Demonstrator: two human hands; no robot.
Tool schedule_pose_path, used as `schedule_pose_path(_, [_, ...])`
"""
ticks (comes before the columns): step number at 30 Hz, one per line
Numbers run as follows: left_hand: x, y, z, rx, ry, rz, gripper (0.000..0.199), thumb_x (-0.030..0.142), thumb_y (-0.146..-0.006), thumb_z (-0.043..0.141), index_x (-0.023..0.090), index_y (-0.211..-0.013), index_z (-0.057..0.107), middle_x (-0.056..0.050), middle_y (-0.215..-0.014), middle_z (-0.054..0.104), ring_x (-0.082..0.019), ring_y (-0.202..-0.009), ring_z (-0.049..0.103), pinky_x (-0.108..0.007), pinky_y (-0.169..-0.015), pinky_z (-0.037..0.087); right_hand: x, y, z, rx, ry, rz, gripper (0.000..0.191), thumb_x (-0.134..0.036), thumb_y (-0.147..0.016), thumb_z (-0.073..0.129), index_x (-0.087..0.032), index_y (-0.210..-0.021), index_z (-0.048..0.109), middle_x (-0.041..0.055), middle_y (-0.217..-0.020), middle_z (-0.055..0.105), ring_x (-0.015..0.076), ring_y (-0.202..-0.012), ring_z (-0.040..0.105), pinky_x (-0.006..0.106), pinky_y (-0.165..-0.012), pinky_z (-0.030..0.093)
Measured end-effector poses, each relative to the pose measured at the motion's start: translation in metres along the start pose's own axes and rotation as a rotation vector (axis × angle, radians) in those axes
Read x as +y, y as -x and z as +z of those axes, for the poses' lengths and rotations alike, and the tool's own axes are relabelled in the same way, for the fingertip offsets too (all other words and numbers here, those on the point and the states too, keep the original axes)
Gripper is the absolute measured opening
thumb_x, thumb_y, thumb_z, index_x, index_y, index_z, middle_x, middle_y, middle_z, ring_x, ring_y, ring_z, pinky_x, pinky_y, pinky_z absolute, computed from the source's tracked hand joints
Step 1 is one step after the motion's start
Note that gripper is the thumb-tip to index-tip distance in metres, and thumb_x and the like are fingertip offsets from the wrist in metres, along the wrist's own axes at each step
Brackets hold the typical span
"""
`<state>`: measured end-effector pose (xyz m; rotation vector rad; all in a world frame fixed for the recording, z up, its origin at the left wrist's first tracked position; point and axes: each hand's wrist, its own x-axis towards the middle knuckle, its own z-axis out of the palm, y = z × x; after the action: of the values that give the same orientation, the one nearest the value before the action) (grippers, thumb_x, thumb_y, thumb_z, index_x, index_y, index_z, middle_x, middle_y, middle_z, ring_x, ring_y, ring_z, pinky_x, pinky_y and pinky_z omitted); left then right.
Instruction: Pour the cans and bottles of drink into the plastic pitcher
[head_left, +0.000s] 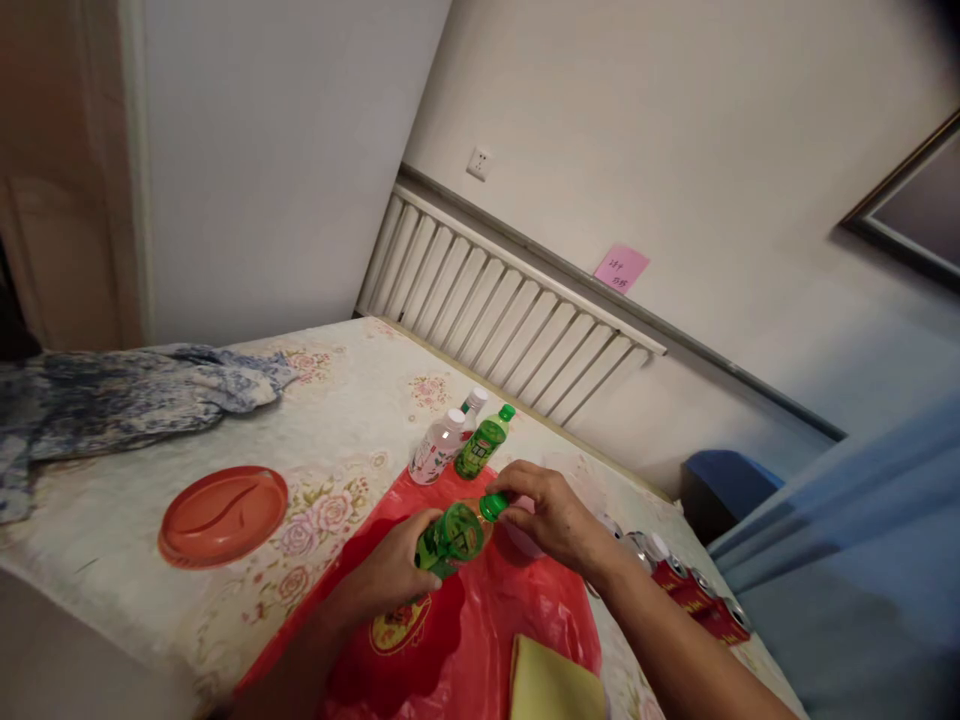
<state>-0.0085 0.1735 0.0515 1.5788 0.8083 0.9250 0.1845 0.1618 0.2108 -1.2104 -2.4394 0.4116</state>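
L hand point(401, 565): grip closed round bottle point(453, 535), over red bag point(480, 650); can't tell if resting or lifted.
R hand point(555, 515): grip pinched on cap point(493, 506), at bottle's 2 o'clock; can't tell how tight.
Spill: likeliest if squeezed hard w/ cap loose; cd spin if held too lightly.
Red bag: creased, prob. slick; cd tip bottle if set on a fold.
12–1 o'clock: white-cap bottles point(435, 452) + 2nd green bottle point(481, 447), nr R knuckles; cd topple if nudged.
3 o'clock: cans point(697, 595), just past R forearm; poss. knocked.
5 o'clock: yellow item point(555, 682) by bag's edge, nr R forearm.
9–10 o'clock: red plate point(223, 515), patterned cloth point(150, 400) on desk point(352, 375), out of way.
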Motion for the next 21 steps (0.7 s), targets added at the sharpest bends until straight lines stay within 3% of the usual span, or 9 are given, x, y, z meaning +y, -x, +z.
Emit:
schedule_pose_path(10, [-0.009,-0.002,0.002,0.025,-0.021,0.050,0.057,0.009,-0.056,0.058,0.020,-0.112,0.057,-0.001,-0.104,0.068,-0.020,-0.092,0.061,-0.028,-0.078,0.047,0.003,0.002,0.006,0.033,0.036,0.020,0.020,-0.014,-0.081,0.071,-0.019,-0.100,0.071,0.0059,-0.093,0.066,0.0180,-0.083,0.062,0.032,-0.077,0.049])
schedule_pose_path(15, [-0.008,-0.002,0.001,0.031,-0.008,0.049,0.060,0.010,-0.056,0.058,0.020,-0.115,0.056,-0.002,-0.107,0.069,-0.021,-0.096,0.062,-0.030,-0.083,0.049,0.011,0.004,0.009,0.096,-0.027,-0.009,0.020,-0.021,-0.082,0.072,-0.019,-0.102,0.071,0.0072,-0.094,0.068,0.0203,-0.089,0.062,0.035,-0.082,0.049])
schedule_pose_path(21, [-0.011,-0.004,0.001,0.040,0.009,0.058,0.061,0.010,-0.056,0.059,0.020,-0.116,0.056,-0.003,-0.110,0.069,-0.021,-0.099,0.063,-0.031,-0.088,0.049,0.007,0.006,0.006,0.067,-0.083,0.003,0.026,-0.025,-0.085,0.068,-0.020,-0.111,0.069,0.0079,-0.102,0.069,0.0203,-0.093,0.062,0.035,-0.086,0.048])
